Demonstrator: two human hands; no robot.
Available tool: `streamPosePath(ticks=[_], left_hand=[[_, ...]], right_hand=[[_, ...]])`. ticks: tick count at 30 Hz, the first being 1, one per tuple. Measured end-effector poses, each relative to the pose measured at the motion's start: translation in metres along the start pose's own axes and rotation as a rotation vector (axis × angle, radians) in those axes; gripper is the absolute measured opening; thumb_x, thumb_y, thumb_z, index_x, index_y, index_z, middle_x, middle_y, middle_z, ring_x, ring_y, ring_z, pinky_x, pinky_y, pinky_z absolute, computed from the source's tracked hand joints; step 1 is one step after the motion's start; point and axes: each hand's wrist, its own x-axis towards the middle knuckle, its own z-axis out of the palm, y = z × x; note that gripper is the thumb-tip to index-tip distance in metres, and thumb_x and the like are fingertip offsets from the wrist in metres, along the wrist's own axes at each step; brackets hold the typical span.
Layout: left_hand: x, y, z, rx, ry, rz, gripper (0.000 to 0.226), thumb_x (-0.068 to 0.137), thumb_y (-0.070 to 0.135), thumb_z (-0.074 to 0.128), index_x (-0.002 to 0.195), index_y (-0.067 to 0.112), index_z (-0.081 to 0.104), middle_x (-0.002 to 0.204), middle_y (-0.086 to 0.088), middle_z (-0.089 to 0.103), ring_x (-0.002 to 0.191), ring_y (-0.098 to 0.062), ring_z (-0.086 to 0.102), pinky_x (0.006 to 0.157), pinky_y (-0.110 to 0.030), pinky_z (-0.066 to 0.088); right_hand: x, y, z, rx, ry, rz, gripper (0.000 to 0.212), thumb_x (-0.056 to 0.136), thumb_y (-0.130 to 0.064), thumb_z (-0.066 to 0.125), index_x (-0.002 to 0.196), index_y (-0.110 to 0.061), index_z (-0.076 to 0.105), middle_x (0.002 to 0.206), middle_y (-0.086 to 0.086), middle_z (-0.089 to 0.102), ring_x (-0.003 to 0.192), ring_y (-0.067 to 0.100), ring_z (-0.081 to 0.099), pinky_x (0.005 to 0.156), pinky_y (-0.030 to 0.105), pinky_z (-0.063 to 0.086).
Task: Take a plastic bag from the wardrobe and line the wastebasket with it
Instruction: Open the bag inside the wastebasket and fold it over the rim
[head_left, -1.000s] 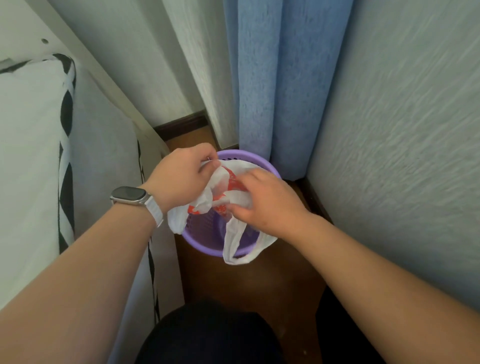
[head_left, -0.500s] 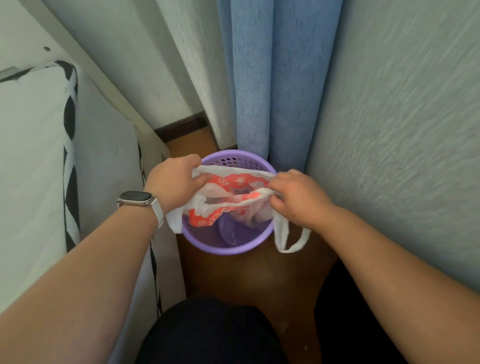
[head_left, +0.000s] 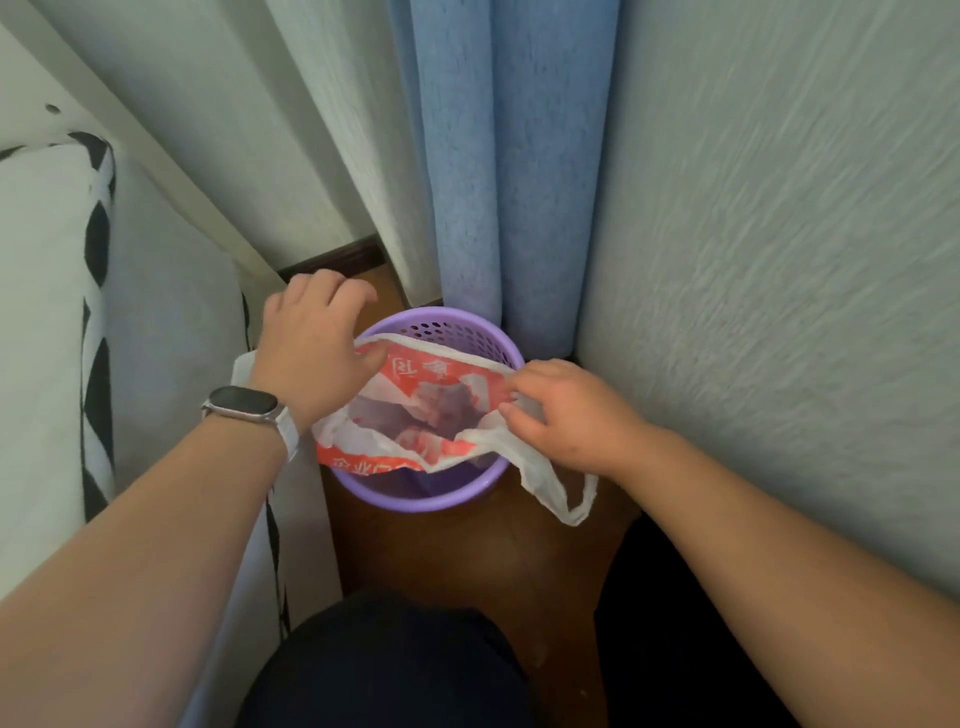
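A blue curtain (head_left: 498, 182) is hanging behind the purple wastebasket (head_left: 415, 496), which is standing on the floor (head_left: 467, 566). The plastic bag (head_left: 431, 405) is stretching open across its mouth. The left hand (head_left: 306, 353) is gripping the bag's left edge, and the right hand (head_left: 566, 415) is pinching its right edge with curled fingers.

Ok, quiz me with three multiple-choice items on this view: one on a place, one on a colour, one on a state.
1. Where does the round purple perforated plastic wastebasket stand?
A. on a bed
B. on the wooden floor below the blue curtain
C. on a shelf
2. What colour is the print on the thin white plastic bag?
A. green
B. red
C. black
3. How is the bag?
A. crumpled on the floor
B. tucked round the whole rim
C. spread over the mouth between left hand and right hand
Answers: B, brown floor shows beside it; B, red bands with lettering; C, both hands hold its edges, near rim bare.
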Motion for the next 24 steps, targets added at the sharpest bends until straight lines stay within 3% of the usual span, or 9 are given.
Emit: streamPosePath(ticks=[2, 4, 7, 9, 14, 17, 21, 24], left_hand=[[-0.001, 0.014, -0.001, -0.056, 0.074, 0.144, 0.022, 0.077, 0.024, 0.065, 0.093, 0.012, 0.057, 0.093, -0.013, 0.058, 0.088, -0.035, 0.052, 0.074, -0.046, 0.045], [-0.01, 0.029, 0.006, -0.151, -0.079, 0.23, 0.01, 0.083, 0.021, 0.062, 0.086, 0.014, 0.055, 0.085, -0.007, 0.058, 0.08, -0.03, 0.054, 0.069, -0.043, 0.046], [-0.025, 0.04, 0.026, -0.206, -0.331, 0.237, 0.006, 0.09, 0.024, 0.06, 0.092, 0.019, 0.061, 0.091, 0.0, 0.065, 0.083, -0.023, 0.061, 0.069, -0.034, 0.048], [-0.028, 0.035, 0.034, -0.219, -0.352, 0.193, 0.013, 0.092, 0.026, 0.059, 0.103, 0.021, 0.064, 0.102, 0.001, 0.068, 0.091, -0.021, 0.063, 0.075, -0.032, 0.048], [-0.024, 0.018, 0.041, -0.242, -0.262, 0.029, 0.037, 0.089, 0.025, 0.064, 0.125, 0.021, 0.06, 0.126, -0.002, 0.064, 0.115, -0.024, 0.058, 0.094, -0.042, 0.048], [-0.018, 0.008, 0.046, -0.23, -0.259, 0.022, 0.047, 0.087, 0.028, 0.067, 0.132, 0.022, 0.056, 0.132, -0.003, 0.061, 0.121, -0.024, 0.054, 0.101, -0.042, 0.045], [0.0, -0.018, 0.058, -0.19, -0.294, 0.02, 0.058, 0.082, 0.033, 0.071, 0.136, 0.023, 0.052, 0.137, -0.002, 0.055, 0.125, -0.025, 0.051, 0.104, -0.043, 0.045], [0.012, -0.029, 0.068, -0.145, -0.314, 0.043, 0.065, 0.079, 0.036, 0.074, 0.138, 0.023, 0.048, 0.143, -0.002, 0.049, 0.13, -0.026, 0.047, 0.107, -0.045, 0.043]], right_hand=[[0.006, -0.002, 0.004, 0.005, 0.001, -0.012, 0.026, 0.094, -0.032, 0.053, 0.111, -0.017, 0.065, 0.11, 0.003, 0.066, 0.1, 0.024, 0.057, 0.085, 0.043, 0.049], [0.012, -0.003, 0.012, -0.029, -0.028, -0.049, 0.022, 0.093, -0.027, 0.054, 0.108, -0.014, 0.064, 0.108, 0.005, 0.065, 0.098, 0.025, 0.057, 0.083, 0.044, 0.05], [0.022, -0.002, 0.025, -0.101, -0.048, -0.063, 0.026, 0.091, -0.03, 0.054, 0.112, -0.014, 0.06, 0.112, 0.004, 0.061, 0.1, 0.024, 0.054, 0.086, 0.042, 0.049], [0.027, 0.0, 0.03, -0.095, -0.023, -0.038, 0.028, 0.092, -0.031, 0.054, 0.115, -0.016, 0.058, 0.117, 0.002, 0.058, 0.105, 0.022, 0.052, 0.088, 0.038, 0.047], [0.04, -0.013, 0.046, 0.038, -0.043, -0.058, 0.029, 0.091, -0.028, 0.057, 0.117, -0.013, 0.057, 0.121, 0.003, 0.055, 0.11, 0.022, 0.05, 0.094, 0.038, 0.045], [0.051, -0.018, 0.051, 0.063, -0.076, -0.05, 0.042, 0.091, -0.035, 0.059, 0.127, -0.017, 0.051, 0.131, 0.002, 0.051, 0.12, 0.022, 0.046, 0.101, 0.038, 0.041], [0.065, -0.002, 0.054, -0.177, -0.069, 0.027, 0.069, 0.084, -0.055, 0.06, 0.14, -0.021, 0.037, 0.148, 0.003, 0.037, 0.139, 0.024, 0.029, 0.116, 0.04, 0.022], [0.069, 0.006, 0.056, -0.292, -0.07, 0.097, 0.072, 0.087, -0.056, 0.054, 0.144, -0.019, 0.031, 0.159, 0.005, 0.019, 0.148, 0.025, 0.007, 0.121, 0.045, 0.004]])
